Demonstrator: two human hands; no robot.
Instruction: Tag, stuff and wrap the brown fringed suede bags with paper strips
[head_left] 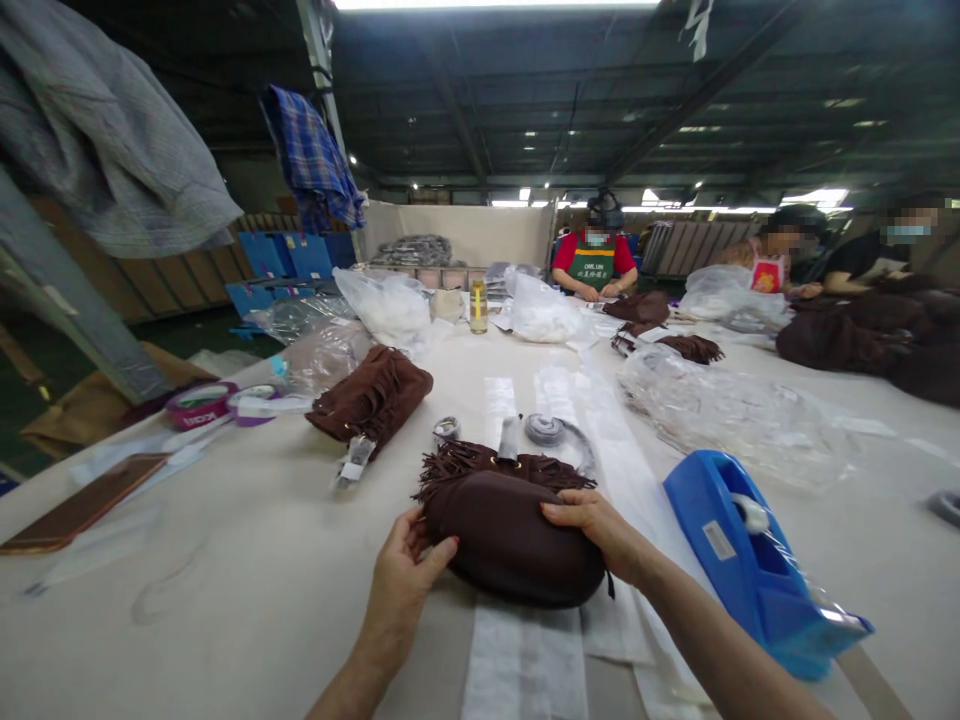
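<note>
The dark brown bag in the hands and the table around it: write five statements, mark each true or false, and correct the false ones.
1. Both the left hand and the right hand touch the dark brown bag. True.
2. The tape dispenser stands to the left of that bag. False: it is to the right, beyond the right hand.
3. A second brown bag with fringe lies on the table, farther left. True.
4. The blue plaid cloth is spread on the table. False: it hangs beside a metal post.
5. The co-worker in the red top wears a green apron. True.
</note>
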